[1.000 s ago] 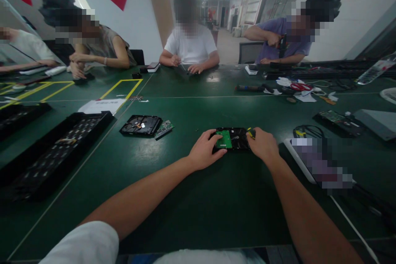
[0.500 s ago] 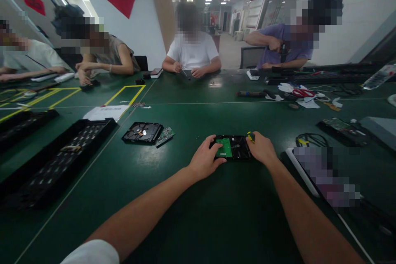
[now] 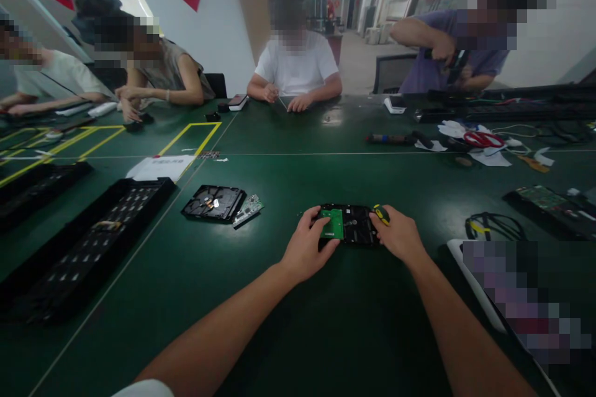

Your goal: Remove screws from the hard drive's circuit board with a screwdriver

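Note:
A black hard drive [image 3: 357, 224] with a green circuit board [image 3: 333, 225] on its left part lies on the dark green table in front of me. My left hand [image 3: 307, 242] grips the drive's left end, fingers and thumb around the green board. At the drive's right end, my right hand [image 3: 398, 232] is closed round a small yellow and black tool [image 3: 382, 214]; its fingertips meet the drive's edge. The tool's tip is hidden. Left of my hands lie another black drive [image 3: 215, 203] and a loose circuit board [image 3: 248, 211].
Long black trays [image 3: 93, 242] lie at the left. On the right are a flat white-edged device [image 3: 475, 285], a coiled black cable [image 3: 494, 226] and another drive [image 3: 549, 211]. Cables and a red-handled item [image 3: 484, 139] lie farther back. Several people sit across the table.
The view has shifted somewhat, so things at the right sit farther right. The yellow and black tool shows more in my right hand, tilted differently. My left hand still holds the drive.

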Demonstrator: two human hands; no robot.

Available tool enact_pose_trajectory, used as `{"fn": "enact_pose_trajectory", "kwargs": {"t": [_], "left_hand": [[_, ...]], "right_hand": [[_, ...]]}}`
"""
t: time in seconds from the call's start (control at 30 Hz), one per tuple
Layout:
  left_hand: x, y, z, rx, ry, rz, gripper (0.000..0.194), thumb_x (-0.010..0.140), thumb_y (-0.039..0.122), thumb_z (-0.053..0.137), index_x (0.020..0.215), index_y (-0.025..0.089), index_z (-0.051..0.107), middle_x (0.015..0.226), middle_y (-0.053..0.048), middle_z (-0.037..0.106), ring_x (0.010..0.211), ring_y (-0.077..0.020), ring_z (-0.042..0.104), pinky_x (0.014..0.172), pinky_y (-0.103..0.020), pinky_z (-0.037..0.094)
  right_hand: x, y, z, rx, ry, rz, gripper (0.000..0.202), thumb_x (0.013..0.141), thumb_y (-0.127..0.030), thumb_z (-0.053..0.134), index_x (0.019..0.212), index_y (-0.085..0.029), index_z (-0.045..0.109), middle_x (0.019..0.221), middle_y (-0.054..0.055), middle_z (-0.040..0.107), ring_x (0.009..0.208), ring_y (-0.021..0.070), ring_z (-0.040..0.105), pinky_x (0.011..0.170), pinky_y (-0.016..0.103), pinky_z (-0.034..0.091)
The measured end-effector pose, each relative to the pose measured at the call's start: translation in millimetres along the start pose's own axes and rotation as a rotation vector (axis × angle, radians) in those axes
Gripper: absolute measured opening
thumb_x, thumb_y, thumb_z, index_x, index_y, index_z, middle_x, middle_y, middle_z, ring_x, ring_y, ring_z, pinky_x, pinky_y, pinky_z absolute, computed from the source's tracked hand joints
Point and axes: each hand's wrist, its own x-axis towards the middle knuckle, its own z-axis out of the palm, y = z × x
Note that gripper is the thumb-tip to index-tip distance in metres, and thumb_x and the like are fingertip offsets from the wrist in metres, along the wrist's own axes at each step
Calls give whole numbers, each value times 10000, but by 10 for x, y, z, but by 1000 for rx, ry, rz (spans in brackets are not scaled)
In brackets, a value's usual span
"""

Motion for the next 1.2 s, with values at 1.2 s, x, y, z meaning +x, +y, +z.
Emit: {"fn": "enact_pose_trajectory", "kwargs": {"t": [1.2], "left_hand": [[-26,-55,-29,-126,51,19,522,919,308,694,1393,211,496,1590,-173,297,1380,-335,538,1142,-543,517]], "right_hand": [[-75,-23,17,99,2,63,308,968,-440,567,1153,-230,696,566,-34,646,465,168,631,496,271,488]]}}
